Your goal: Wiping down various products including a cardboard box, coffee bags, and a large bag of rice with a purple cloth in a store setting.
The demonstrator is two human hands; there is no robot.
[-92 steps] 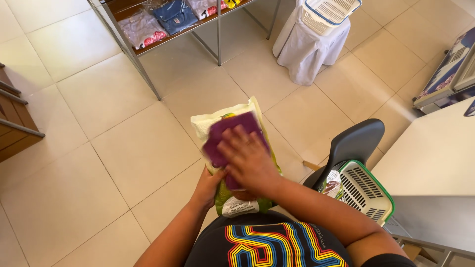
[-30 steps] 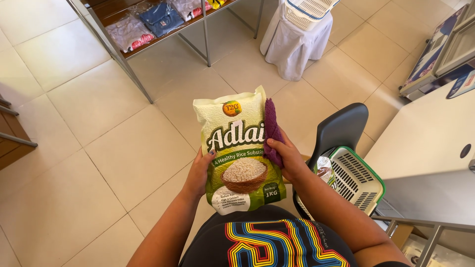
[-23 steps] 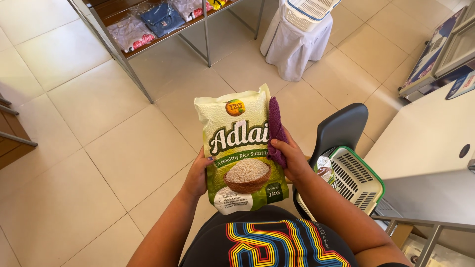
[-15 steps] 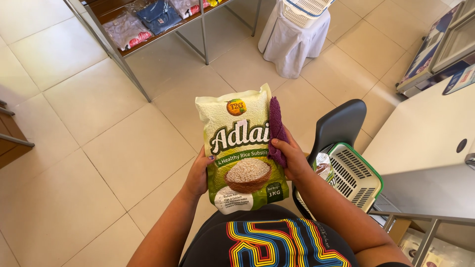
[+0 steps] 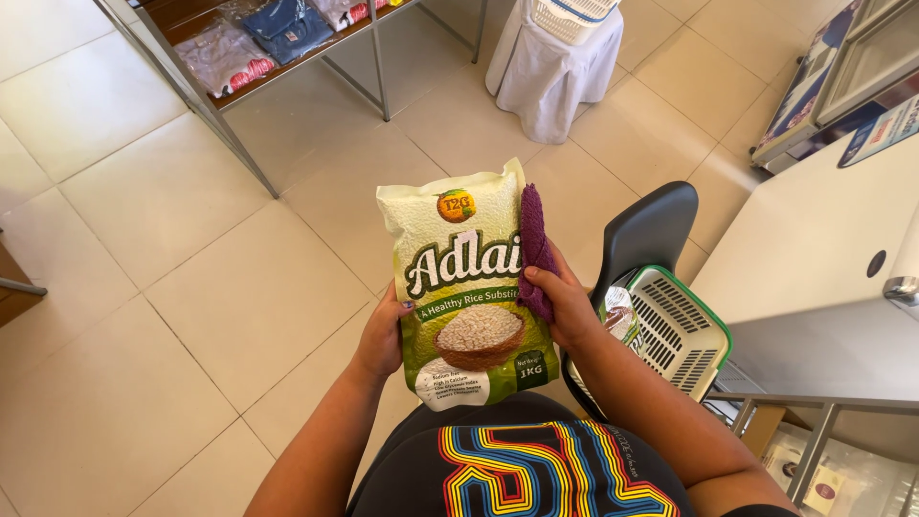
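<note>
Still, I am gripping the grain bag upright as before: left hand closed on its left edge, right hand pinching the purple cloth against its right edge.

Black chair, green-rimmed basket, white table.

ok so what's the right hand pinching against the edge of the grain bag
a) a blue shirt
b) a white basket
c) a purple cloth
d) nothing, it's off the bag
c: the right hand presses a folded purple cloth against the right edge of the green and white grain bag, while the left hand grips the opposite edge.
</note>
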